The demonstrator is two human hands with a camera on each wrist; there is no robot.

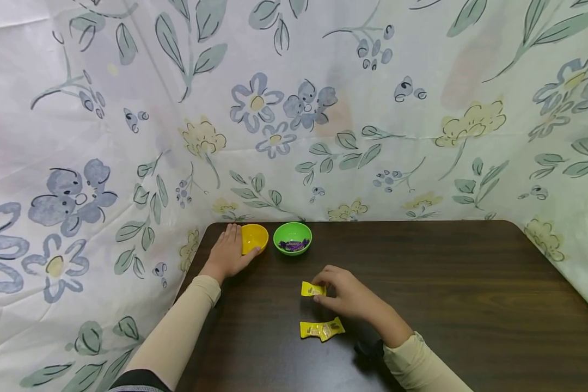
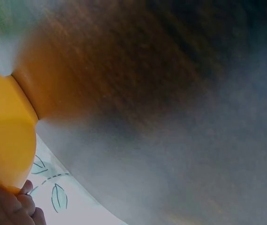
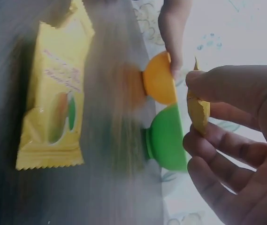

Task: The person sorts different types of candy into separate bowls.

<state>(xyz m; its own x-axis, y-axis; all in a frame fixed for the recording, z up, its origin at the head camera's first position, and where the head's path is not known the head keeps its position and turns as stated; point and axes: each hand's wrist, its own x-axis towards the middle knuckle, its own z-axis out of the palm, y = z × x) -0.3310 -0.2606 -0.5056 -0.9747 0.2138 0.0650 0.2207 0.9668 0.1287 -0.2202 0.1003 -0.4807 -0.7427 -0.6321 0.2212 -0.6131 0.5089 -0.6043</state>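
Head view: between thumb and fingers (image 3: pixel 200 144), the right hand (image 1: pixel 348 296) is pinching one yellow packet (image 1: pixel 313 289) over the table (image 1: pixel 446 283), other packets (image 1: pixel 311 329) are lying nearer the camera, and the straight-fingered left hand (image 1: pixel 227 253) is touching a yellow bowl (image 1: pixel 253 239).
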